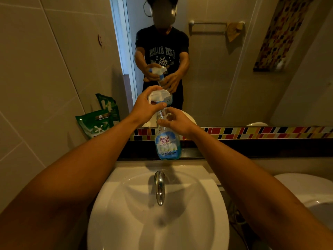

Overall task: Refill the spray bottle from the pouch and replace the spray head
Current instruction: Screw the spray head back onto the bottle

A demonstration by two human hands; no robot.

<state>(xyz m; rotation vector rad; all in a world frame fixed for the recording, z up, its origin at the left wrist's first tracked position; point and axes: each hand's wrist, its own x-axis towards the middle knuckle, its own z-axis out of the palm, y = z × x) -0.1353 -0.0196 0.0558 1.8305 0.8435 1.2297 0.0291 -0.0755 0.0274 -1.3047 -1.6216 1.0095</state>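
A clear spray bottle (167,145) with a blue label and blue liquid in its lower part stands on the dark ledge behind the sink. My right hand (177,120) grips its neck. My left hand (146,104) holds the white spray head (159,96) just above the bottle's mouth; whether the head sits on the neck is hidden by my fingers. A green refill pouch (95,123) leans against the left wall tiles, apart from both hands.
A white basin (207,204) with a chrome tap (159,186) lies directly below the bottle. A mirror (234,78) fills the wall ahead, above a strip of coloured tiles (270,131). A white toilet rim (310,192) shows at the right.
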